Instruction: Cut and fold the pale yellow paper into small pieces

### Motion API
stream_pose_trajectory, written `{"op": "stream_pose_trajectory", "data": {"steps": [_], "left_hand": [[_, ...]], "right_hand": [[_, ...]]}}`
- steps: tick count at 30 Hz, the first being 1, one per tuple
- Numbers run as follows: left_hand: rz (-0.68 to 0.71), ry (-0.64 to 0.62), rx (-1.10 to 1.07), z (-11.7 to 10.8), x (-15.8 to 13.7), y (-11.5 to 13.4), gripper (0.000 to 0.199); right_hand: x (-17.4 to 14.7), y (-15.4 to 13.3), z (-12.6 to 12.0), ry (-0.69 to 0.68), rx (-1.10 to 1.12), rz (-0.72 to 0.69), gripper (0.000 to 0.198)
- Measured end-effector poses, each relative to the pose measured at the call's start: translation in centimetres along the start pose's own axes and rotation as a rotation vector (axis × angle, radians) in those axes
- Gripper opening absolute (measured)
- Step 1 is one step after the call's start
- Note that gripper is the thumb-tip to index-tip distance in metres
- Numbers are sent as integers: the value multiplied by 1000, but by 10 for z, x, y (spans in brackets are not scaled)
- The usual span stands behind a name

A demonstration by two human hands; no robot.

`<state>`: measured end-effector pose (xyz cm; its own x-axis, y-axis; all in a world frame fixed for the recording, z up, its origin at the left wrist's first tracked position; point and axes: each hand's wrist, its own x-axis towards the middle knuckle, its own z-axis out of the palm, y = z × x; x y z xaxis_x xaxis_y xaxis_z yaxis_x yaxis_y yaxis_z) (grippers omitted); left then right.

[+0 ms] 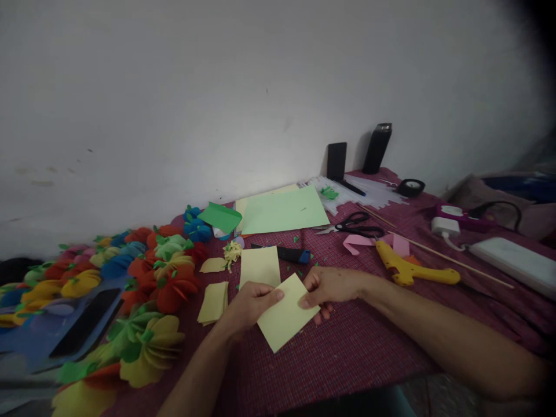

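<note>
A pale yellow sheet of paper is held tilted above the table, pinched between my two hands. My left hand grips its left edge, thumb on top. At the right edge my right hand pinches it, thumb on top and fingertips showing beneath. Just behind lies another yellow sheet, partly hidden by my left hand. A stack of smaller yellow paper pieces rests left of my left hand, with a curved yellow piece above it. Beyond my hands lies a utility knife with a dark blue body.
Many coloured paper flowers crowd the left side. Black scissors, a yellow glue gun and a thin wooden stick lie to the right. Light green sheets lie near the wall. A black bottle stands at the back.
</note>
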<state>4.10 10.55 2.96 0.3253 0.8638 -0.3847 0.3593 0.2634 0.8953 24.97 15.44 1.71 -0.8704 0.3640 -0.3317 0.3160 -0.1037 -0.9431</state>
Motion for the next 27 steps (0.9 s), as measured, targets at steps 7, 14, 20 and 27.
{"op": "stream_pose_trajectory", "data": {"steps": [7, 14, 20, 27], "left_hand": [[19, 2, -55, 0, 0, -2, 41], [7, -19, -147, 3, -3, 2, 39], [8, -48, -114, 8, -1, -4, 41], [31, -87, -27, 17, 0, -4, 45]], "right_hand": [[0, 1, 0, -3, -16, -1, 29], [-3, -6, -4, 27, -51, -11, 33], [0, -11, 2, 219, -19, -145, 33], [15, 6, 11, 272, -41, -169, 25]]}}
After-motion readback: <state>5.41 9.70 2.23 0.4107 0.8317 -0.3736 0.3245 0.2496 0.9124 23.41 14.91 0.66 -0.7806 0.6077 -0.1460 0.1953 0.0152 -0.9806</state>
